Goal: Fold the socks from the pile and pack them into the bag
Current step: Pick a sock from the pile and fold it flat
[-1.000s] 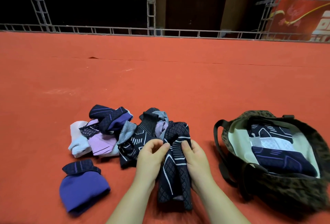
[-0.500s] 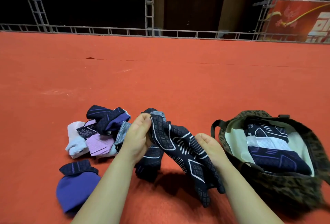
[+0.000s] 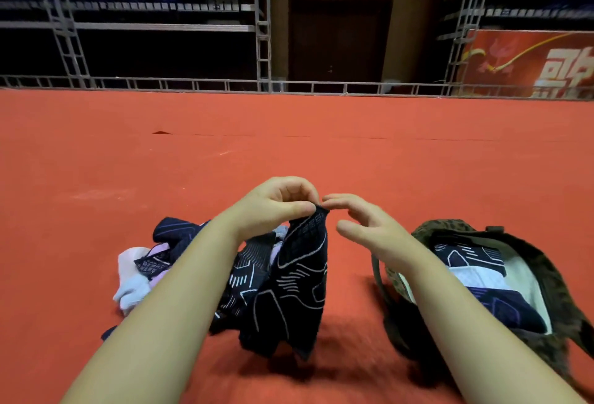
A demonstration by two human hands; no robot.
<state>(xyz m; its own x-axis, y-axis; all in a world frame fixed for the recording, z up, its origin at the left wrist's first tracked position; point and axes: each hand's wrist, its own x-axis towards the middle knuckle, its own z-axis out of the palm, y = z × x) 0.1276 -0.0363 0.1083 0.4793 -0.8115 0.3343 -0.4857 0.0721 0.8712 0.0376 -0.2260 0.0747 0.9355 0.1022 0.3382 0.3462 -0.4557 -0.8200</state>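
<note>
Head view, left hand: my left hand [image 3: 276,207] pinches the top edge of the dark sock [image 3: 299,281] between thumb and curled fingers, lifted so the sock hangs free and straightens under its own weight, which I judge makes it easier to fold.

Head view, right hand: my right hand [image 3: 363,223] sits just beside the same top edge, fingers loosely bent and fingertips at the cuff. I cannot tell whether they actually grip the cloth or only touch it.

Head view, dark sock: it dangles above the red floor [image 3: 289,152], between the pile and the bag, its lower end close to the floor and blurred.

Head view, pile: the remaining socks [image 3: 141,271] lie heaped on the floor to the left, partly hidden behind my left forearm, within easy reach for the next pick.

Head view, bag: the bag [image 3: 546,262] lies open on the right, mouth toward me, with folded socks [image 3: 472,259] already stacked inside, so a finished one can go straight in.

Stage: I judge this is the start of a fold, with several socks left to do.
</note>
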